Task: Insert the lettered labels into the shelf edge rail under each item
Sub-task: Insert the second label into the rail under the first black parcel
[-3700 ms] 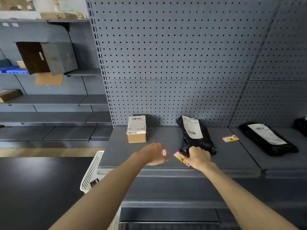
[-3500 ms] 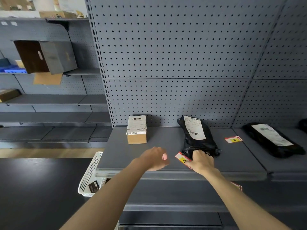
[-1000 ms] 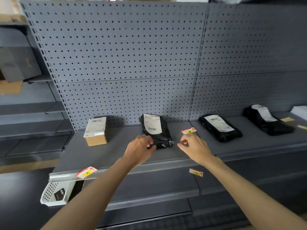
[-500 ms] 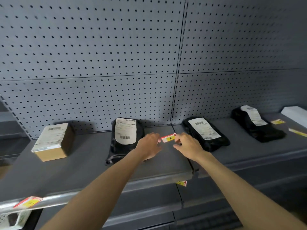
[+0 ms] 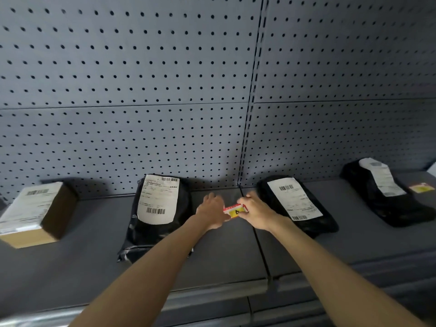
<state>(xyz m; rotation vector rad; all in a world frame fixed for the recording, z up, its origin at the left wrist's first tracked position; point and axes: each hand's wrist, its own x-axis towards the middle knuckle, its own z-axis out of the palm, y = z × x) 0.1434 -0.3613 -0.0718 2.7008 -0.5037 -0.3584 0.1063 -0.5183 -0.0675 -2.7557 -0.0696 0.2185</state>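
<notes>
A small red-and-yellow lettered label [image 5: 234, 211] is held between my two hands over the grey shelf [image 5: 226, 251]. My left hand [image 5: 211, 211] pinches its left end and my right hand [image 5: 256, 212] grips its right end. The label sits between a black parcel bag [image 5: 158, 215] on the left and a second black parcel bag [image 5: 295, 204] on the right. The shelf edge rail [image 5: 212, 293] runs along the front, below my forearms. Another label [image 5: 421, 187] lies on the shelf at far right.
A cardboard box [image 5: 35, 213] with a white shipping label stands at the left of the shelf. A third black bag [image 5: 382, 192] lies at the right. Grey pegboard [image 5: 165, 90] forms the back wall. A seam [image 5: 262, 251] divides the two shelf sections.
The view has moved closer to the shelf. Both hands have closed in on the label and now hold it together, slightly lifted between the two bags.
</notes>
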